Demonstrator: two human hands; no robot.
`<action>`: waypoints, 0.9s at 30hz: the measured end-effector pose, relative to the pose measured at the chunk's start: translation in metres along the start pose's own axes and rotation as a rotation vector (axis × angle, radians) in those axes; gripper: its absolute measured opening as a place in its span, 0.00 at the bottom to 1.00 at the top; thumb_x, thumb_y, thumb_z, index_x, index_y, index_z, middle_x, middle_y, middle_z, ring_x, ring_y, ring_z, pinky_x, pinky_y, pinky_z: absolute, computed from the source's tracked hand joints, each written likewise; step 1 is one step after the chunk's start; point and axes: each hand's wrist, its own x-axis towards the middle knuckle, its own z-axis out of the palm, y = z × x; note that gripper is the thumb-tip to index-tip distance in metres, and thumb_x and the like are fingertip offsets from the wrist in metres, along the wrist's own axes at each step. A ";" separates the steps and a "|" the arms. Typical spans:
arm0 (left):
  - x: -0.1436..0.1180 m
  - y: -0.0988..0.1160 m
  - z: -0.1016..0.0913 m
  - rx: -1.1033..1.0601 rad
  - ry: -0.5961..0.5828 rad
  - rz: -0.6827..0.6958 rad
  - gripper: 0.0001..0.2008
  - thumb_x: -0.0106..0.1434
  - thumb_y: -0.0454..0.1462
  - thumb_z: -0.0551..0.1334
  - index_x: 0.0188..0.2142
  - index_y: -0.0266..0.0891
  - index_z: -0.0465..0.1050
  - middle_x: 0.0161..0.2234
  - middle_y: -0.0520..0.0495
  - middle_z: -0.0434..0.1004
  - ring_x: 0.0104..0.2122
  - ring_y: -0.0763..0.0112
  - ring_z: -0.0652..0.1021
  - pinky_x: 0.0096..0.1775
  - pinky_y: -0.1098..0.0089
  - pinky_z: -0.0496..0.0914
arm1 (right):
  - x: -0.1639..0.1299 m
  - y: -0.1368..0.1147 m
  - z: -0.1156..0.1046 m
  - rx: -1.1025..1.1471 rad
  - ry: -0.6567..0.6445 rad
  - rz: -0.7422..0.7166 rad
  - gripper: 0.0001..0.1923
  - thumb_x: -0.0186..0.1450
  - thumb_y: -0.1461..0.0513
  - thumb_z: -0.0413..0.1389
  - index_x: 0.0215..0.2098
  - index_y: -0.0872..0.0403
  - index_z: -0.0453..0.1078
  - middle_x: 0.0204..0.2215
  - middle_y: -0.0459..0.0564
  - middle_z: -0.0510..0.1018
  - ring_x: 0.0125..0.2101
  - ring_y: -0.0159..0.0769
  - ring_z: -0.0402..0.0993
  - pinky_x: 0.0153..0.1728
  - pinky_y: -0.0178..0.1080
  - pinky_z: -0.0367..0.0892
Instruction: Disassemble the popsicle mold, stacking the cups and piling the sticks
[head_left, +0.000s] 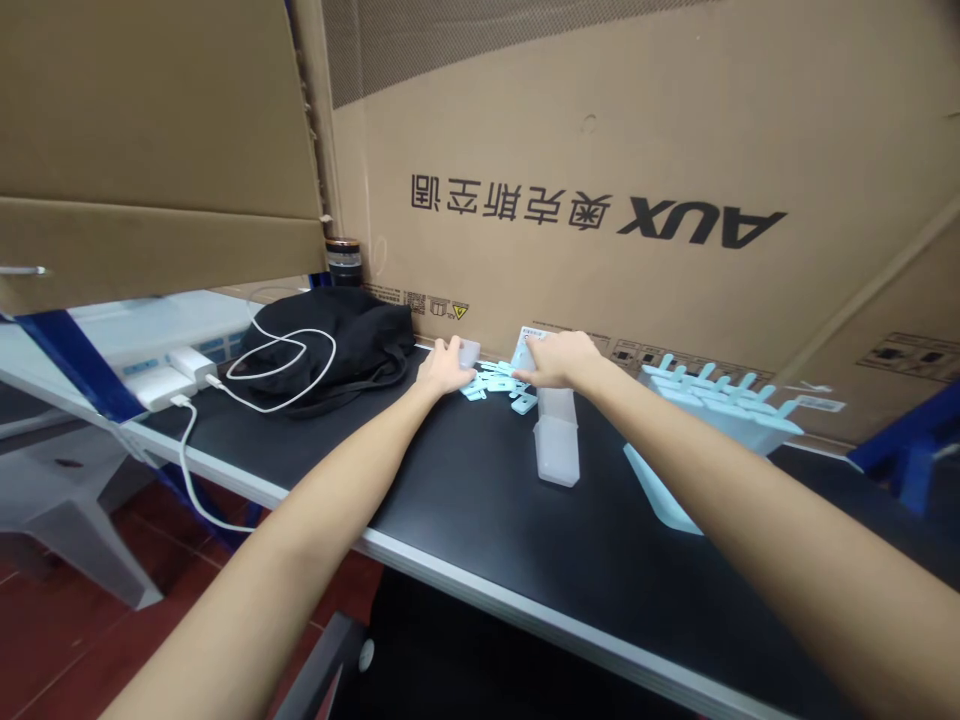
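Beyond the left grip (448,368) and right grip (562,358), an upright cardboard panel (510,130) bears inverted black lettering (701,222). Left of the left grip, a black cloth bag (345,330) lies on the bench (450,510); a dark cylindrical container (345,262) stands behind it. Farther left are white adapters (157,387), with a white cable (334,350) looped across the bag. Upper left of the left grip, a second cardboard piece (150,120). Lower left, a pale plastic stool (82,520) on red tiled floor (60,640). Well right of the right grip, a blue metal support (911,450).
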 end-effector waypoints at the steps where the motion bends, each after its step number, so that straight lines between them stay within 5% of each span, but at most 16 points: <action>1: 0.000 0.000 0.000 0.002 -0.004 0.001 0.30 0.54 0.51 0.60 0.55 0.46 0.58 0.54 0.37 0.63 0.50 0.47 0.73 0.47 0.53 0.69 | 0.002 -0.001 0.000 -0.001 -0.026 0.011 0.36 0.61 0.40 0.48 0.52 0.59 0.69 0.47 0.65 0.76 0.47 0.56 0.73 0.44 0.50 0.65; 7: 0.000 -0.001 0.000 0.005 -0.010 0.012 0.31 0.54 0.52 0.60 0.55 0.46 0.57 0.55 0.36 0.62 0.51 0.46 0.73 0.47 0.52 0.69 | 0.007 -0.006 0.001 0.077 -0.075 0.096 0.40 0.61 0.38 0.44 0.54 0.62 0.68 0.51 0.66 0.74 0.50 0.57 0.71 0.46 0.52 0.64; 13: 0.000 -0.005 -0.003 -0.022 -0.005 0.036 0.36 0.52 0.54 0.63 0.56 0.48 0.56 0.56 0.38 0.61 0.51 0.47 0.73 0.48 0.53 0.69 | 0.005 -0.005 -0.003 0.299 -0.059 0.064 0.33 0.64 0.51 0.46 0.63 0.58 0.54 0.53 0.65 0.72 0.51 0.54 0.69 0.47 0.50 0.63; 16: 0.005 -0.011 -0.006 -0.087 -0.031 0.051 0.40 0.48 0.55 0.65 0.57 0.48 0.55 0.56 0.39 0.60 0.51 0.47 0.73 0.49 0.53 0.68 | 0.006 -0.006 -0.010 0.392 -0.038 -0.005 0.29 0.61 0.57 0.51 0.59 0.57 0.58 0.51 0.64 0.73 0.48 0.51 0.71 0.45 0.46 0.65; 21: 0.018 -0.026 -0.007 -0.366 -0.077 0.073 0.36 0.46 0.54 0.67 0.52 0.42 0.63 0.55 0.39 0.62 0.53 0.52 0.70 0.52 0.58 0.66 | 0.008 -0.028 -0.018 0.541 -0.090 -0.046 0.17 0.62 0.58 0.50 0.48 0.55 0.64 0.41 0.57 0.78 0.38 0.41 0.75 0.34 0.38 0.69; 27: 0.024 -0.042 -0.011 -0.904 -0.089 -0.110 0.20 0.52 0.49 0.65 0.40 0.41 0.69 0.45 0.45 0.72 0.43 0.65 0.73 0.39 0.69 0.68 | 0.007 -0.077 -0.003 0.966 -0.278 -0.109 0.09 0.65 0.61 0.49 0.40 0.57 0.66 0.31 0.54 0.79 0.28 0.32 0.76 0.29 0.33 0.72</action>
